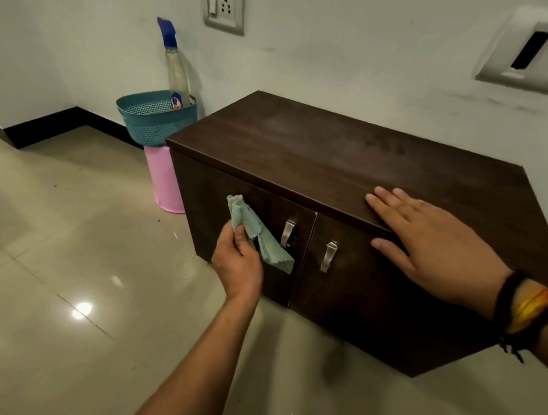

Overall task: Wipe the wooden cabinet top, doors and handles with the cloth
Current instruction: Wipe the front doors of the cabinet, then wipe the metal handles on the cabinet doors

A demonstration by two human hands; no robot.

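Note:
A low dark wooden cabinet [311, 150] stands against the wall with two doors and two metal handles. My left hand [237, 261] grips a light green cloth [255, 232] and presses it on the left door [213, 203], just left of the left handle [288, 233]. The right handle [328, 256] hangs on the right door [356, 285], untouched. My right hand [429, 242] lies flat with spread fingers on the front edge of the cabinet top, thumb over the edge.
Left of the cabinet a teal mesh basket [151, 124] sits on a pink bucket [164, 180], with a spray bottle [176, 68] standing in it. Glossy floor tiles [82, 276] spread to the left. A wall socket [225, 10] sits above.

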